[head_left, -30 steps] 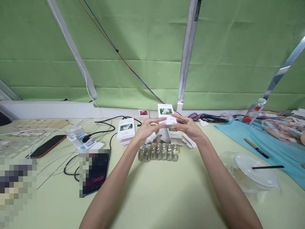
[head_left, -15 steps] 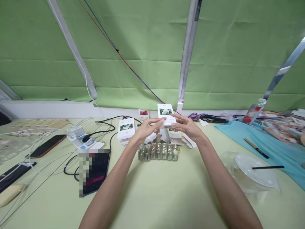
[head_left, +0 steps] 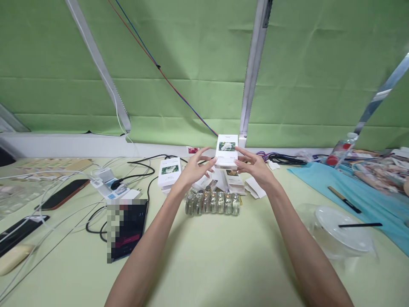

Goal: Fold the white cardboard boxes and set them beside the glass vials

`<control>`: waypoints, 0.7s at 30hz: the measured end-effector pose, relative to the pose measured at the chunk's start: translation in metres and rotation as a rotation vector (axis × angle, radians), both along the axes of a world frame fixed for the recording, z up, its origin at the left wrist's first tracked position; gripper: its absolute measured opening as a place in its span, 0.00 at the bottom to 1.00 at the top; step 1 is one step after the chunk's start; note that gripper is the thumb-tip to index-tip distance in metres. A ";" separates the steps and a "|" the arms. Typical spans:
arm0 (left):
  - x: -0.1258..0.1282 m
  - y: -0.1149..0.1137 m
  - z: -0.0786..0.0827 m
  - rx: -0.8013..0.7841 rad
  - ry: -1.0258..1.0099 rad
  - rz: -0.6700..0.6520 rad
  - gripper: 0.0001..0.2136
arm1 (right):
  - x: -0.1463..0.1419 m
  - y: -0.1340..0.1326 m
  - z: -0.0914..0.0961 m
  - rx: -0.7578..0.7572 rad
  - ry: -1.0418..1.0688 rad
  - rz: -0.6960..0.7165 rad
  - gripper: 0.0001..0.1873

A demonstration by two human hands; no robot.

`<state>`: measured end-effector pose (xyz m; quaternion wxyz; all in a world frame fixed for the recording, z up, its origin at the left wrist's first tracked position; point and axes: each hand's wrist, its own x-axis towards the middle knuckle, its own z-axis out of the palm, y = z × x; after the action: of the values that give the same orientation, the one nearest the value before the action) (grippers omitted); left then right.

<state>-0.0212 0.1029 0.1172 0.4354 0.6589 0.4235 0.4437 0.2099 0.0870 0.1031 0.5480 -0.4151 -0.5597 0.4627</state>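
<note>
holding above the desk (head_left: 207,260), behind the row of small jars (head_left: 212,203): one white box (head_left: 226,150), flower picture on its face, pinched upright between left hand (head_left: 191,171) and right hand (head_left: 255,168); now raised higher and slightly rightward than a moment ago.

Bare forearms, uncovered down to frame bottom; left hand (head_left: 191,169) and right hand (head_left: 255,167) bare, slender fingers.
</note>
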 end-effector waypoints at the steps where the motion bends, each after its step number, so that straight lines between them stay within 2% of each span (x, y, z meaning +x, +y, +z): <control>1: 0.001 0.001 -0.001 0.010 0.007 0.038 0.36 | -0.002 0.000 -0.001 0.021 -0.036 -0.003 0.43; 3: 0.004 0.003 -0.003 0.019 0.025 0.091 0.37 | -0.007 0.000 -0.003 0.062 -0.143 -0.011 0.46; 7: 0.008 0.004 -0.006 -0.021 0.039 0.144 0.49 | -0.019 -0.002 -0.005 0.221 -0.441 -0.079 0.44; 11: 0.010 0.003 -0.007 -0.055 0.009 0.171 0.56 | -0.029 -0.009 -0.003 0.379 -0.627 -0.057 0.46; 17: 0.010 0.005 -0.010 0.071 0.050 0.159 0.54 | -0.036 -0.016 -0.003 0.392 -0.786 -0.007 0.54; 21: 0.006 0.008 -0.011 0.158 0.075 0.174 0.48 | -0.035 -0.015 -0.003 0.329 -0.763 0.027 0.51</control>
<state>-0.0149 0.1108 0.1063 0.3258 0.6680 0.4589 0.4868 0.1744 0.0725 0.1003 0.3540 -0.4563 -0.7946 0.1873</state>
